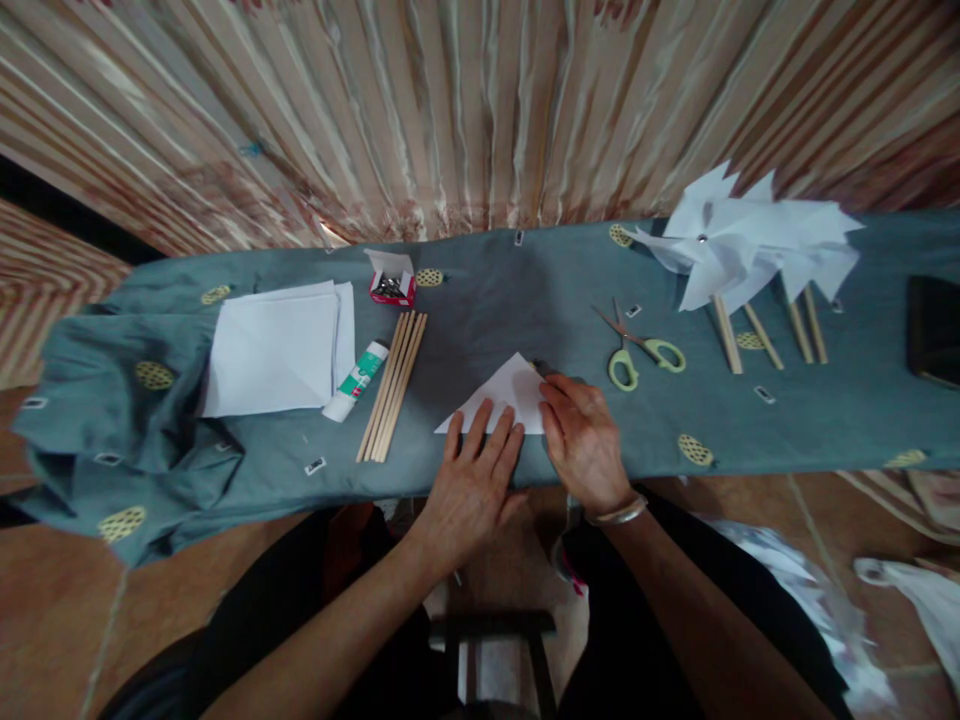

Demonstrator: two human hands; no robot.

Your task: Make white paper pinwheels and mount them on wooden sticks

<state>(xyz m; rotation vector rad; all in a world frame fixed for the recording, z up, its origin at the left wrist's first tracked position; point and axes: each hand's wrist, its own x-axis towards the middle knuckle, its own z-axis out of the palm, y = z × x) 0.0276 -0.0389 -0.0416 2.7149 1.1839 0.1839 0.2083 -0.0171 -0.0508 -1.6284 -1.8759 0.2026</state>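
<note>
A white paper folded into a triangle (pixel 510 392) lies on the grey-green cloth (pixel 480 300) near the front edge. My left hand (pixel 472 485) lies flat with its fingers spread, their tips pressing on the paper's lower edge. My right hand (pixel 581 440) rests on the paper's right side with its fingers curled down against it. A silver bangle (pixel 616 515) sits on my right wrist.
Left of the paper lie several wooden sticks (pixel 394 385), a glue stick (pixel 357 382), a stack of white sheets (pixel 277 345) and a small red box of pins (pixel 391 285). Green-handled scissors (pixel 637 350) and finished paper pinwheels (pixel 742 255) lie to the right. A dark object (pixel 934 330) is at the far right.
</note>
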